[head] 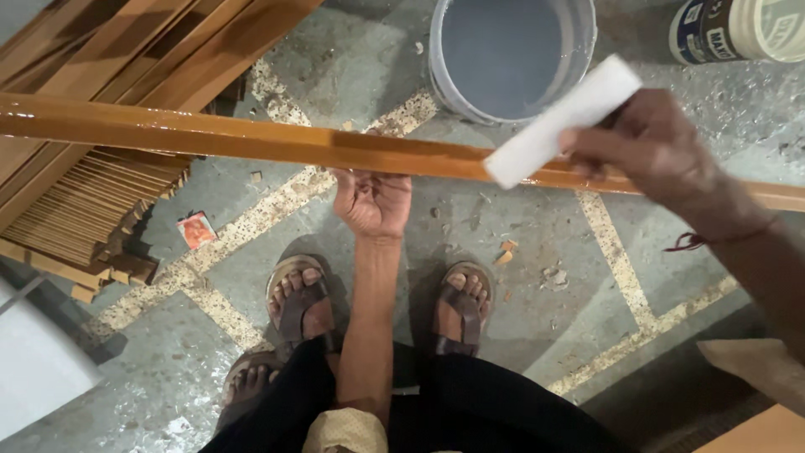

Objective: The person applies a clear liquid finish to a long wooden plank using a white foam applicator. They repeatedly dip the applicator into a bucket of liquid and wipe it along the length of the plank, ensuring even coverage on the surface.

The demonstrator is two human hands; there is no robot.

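A long, glossy brown wooden strip (251, 138) runs across the view from left to right, held above the floor. My left hand (373, 201) grips it from underneath near its middle, fingers curled up around its near edge. My right hand (650, 147) holds a white rectangular foam block (562, 122) and presses its lower end onto the wet-looking top of the strip, right of my left hand. Beyond the strip stands a white bucket (579, 50) holding a grey-blue liquid (503, 50).
A stack of thin wooden strips (92, 210) lies at the left, with wider boards (168, 42) above it. A labelled can (738, 29) lies at the top right. My sandalled feet (302, 302) (461, 310) stand on the concrete floor; another sandalled foot (247, 377) shows lower left.
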